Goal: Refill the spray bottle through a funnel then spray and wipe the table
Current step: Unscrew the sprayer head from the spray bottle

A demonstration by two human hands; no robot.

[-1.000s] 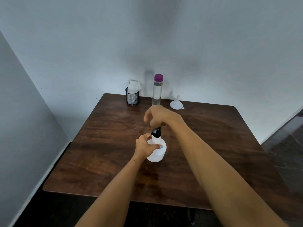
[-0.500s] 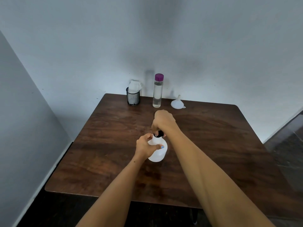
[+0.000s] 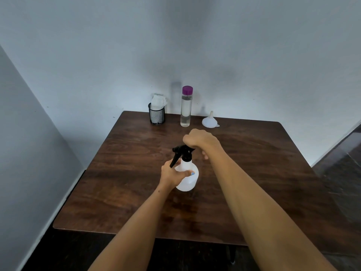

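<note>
my left hand is wrapped around the white body of the spray bottle, thumb across its front, holding it upright near the middle of the dark wooden surface. my right hand is curled closed over the back of the black spray head, gripping it from above; the nozzle and trigger stick out to the left, clear of my fingers. i cannot tell whether the head is screwed down tight or loose on the neck. along the far edge of the surface, by the wall, stand three things well apart from the bottle: a black mesh cup with a white cloth stuffed in it on the left, a tall clear bottle with a purple cap beside it, holding clear liquid, and to the right of that a white funnel resting wide mouth down with its spout pointing up
</note>
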